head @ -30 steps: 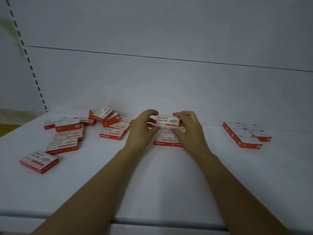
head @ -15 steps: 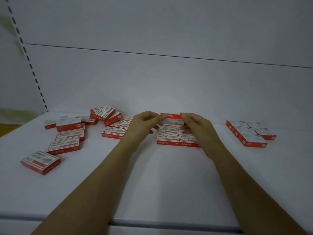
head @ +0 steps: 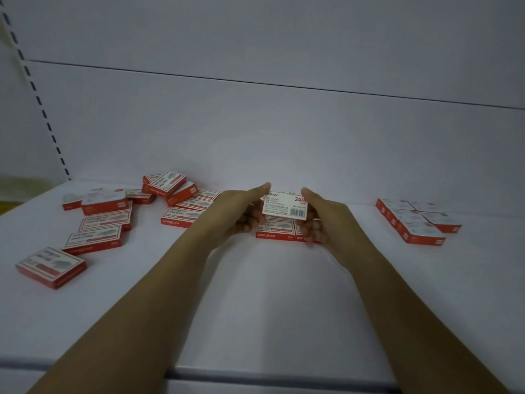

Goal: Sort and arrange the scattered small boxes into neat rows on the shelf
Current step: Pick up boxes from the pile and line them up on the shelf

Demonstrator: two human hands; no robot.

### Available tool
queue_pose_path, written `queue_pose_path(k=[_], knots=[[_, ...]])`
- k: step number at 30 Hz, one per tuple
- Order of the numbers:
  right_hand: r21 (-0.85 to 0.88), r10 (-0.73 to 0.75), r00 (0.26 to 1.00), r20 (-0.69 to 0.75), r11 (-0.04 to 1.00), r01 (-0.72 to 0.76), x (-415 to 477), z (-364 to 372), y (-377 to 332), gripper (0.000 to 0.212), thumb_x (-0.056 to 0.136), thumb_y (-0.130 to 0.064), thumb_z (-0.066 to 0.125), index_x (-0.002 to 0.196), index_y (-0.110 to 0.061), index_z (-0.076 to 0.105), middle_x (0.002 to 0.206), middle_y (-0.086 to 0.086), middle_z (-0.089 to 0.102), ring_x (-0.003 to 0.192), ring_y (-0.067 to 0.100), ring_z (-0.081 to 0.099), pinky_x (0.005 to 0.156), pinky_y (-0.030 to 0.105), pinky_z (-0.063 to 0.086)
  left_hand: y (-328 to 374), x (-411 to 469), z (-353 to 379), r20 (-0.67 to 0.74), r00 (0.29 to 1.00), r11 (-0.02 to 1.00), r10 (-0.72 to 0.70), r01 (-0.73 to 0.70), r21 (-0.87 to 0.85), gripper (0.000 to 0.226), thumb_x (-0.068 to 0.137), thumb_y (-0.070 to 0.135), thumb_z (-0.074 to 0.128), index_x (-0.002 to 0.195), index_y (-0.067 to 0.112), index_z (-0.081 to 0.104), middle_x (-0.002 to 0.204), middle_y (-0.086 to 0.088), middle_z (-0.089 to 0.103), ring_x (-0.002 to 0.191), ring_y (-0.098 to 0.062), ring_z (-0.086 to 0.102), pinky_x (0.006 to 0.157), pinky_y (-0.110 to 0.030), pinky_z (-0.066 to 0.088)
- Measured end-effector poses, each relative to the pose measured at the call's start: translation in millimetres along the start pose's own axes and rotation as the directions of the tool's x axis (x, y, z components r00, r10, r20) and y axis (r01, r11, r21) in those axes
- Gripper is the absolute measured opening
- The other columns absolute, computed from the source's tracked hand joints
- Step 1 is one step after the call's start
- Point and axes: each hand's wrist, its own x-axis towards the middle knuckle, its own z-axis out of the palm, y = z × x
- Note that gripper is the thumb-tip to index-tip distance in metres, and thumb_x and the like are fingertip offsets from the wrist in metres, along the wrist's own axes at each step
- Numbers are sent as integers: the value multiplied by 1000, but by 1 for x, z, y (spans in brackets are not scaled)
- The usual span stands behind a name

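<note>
Grip: left hand (head: 238, 213) and right hand (head: 326, 220) pinched one small box (head: 284, 207) by its ends — long axis nine-to-three, tidy row (head: 274, 231) just below at six o'clock.

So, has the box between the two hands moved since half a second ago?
Yes. The held box tipped from edge-on to upright, its barcode face now toward the camera, while staying just above the arranged row.
</note>
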Motion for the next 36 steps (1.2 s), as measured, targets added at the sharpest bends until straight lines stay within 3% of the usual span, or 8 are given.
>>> queue_pose_path(k=[7, 10, 13, 16, 19, 24, 33, 36], knots=[[26, 21, 999, 37, 999, -22, 0, 2, 1, 35, 90, -31, 58, 102, 1, 64, 71, 11, 67, 52, 18, 56, 48, 26, 48, 1, 0, -5, -14, 1000, 999, -21, 21, 24, 59, 84, 49, 61, 109, -4, 63, 67, -7, 66, 56, -14, 54, 59, -23, 46], [25, 8, 999, 46, 1000, -9, 3, 4, -1, 33, 91, -30, 57, 105, -1, 63, 91, 15, 71, 69, 24, 66, 68, 32, 56, 1, -4, -7, 23, 1000, 1000, 2, -2, 7, 48, 85, 42, 61, 109, 1, 66, 81, -10, 70, 60, -12, 58, 59, -21, 48], [-240, -143, 989, 48, 959, 151, 3, 1, 0, 24, 92, -26, 55, 107, -8, 61, 97, 1, 67, 73, 12, 68, 70, 19, 56, 2, -7, -11, 66, 996, 995, 54, -48, -91, 27, 87, 23, 61, 105, 4, 66, 97, -14, 72, 71, -12, 66, 62, -20, 54], [-174, -259, 962, 84, 947, 270, -3, -1, 2, 17, 90, -23, 59, 105, -19, 66, 99, -3, 67, 79, 10, 70, 68, 20, 57, -1, -10, -14, 65, 989, 984, 134, -125, -128, 31, 79, 4, 68, 109, 2, 63, 105, -14, 69, 89, -19, 70, 70, -21, 57], [-156, -342, 931, 127, 920, 359, -7, 0, 3, 28, 86, -13, 64, 112, -22, 63, 112, -3, 65, 96, 14, 66, 75, 25, 58, -4, -12, -12, 20, 973, 973, 230, -230, -6, 41, 76, -7, 69, 112, 10, 61, 109, -6, 69, 96, -22, 69, 83, -30, 57], [-216, -446, 882, 154, 856, 471, -7, 6, 2, 47, 79, -5, 70, 117, -26, 51, 112, -11, 58, 101, 7, 59, 78, 16, 53, -5, -11, -7, -51, 925, 909, 376, -357, 216, 43, 77, -4, 69, 110, 23, 64, 106, 4, 70, 93, -12, 70, 80, -26, 57], [-303, -505, 850, 149, 795, 525, -1, 11, 3, 39, 80, -9, 71, 107, -30, 53, 120, -6, 56, 100, 7, 59, 75, 10, 50, -2, -5, -1, -60, 902, 868, 427, -391, 307, 38, 80, -3, 67, 108, 22, 60, 110, 3, 66, 97, -14, 66, 82, -31, 57], [-367, -591, 787, 177, 702, 610, -3, 15, 4, 39, 80, -14, 71, 116, -21, 57, 119, -4, 55, 99, 9, 59, 87, 17, 51, -2, -3, 2, -23, 896, 847, 444, -411, 338, 40, 82, -1, 66, 112, 23, 59, 108, 9, 62, 92, -6, 65, 77, -24, 56]])
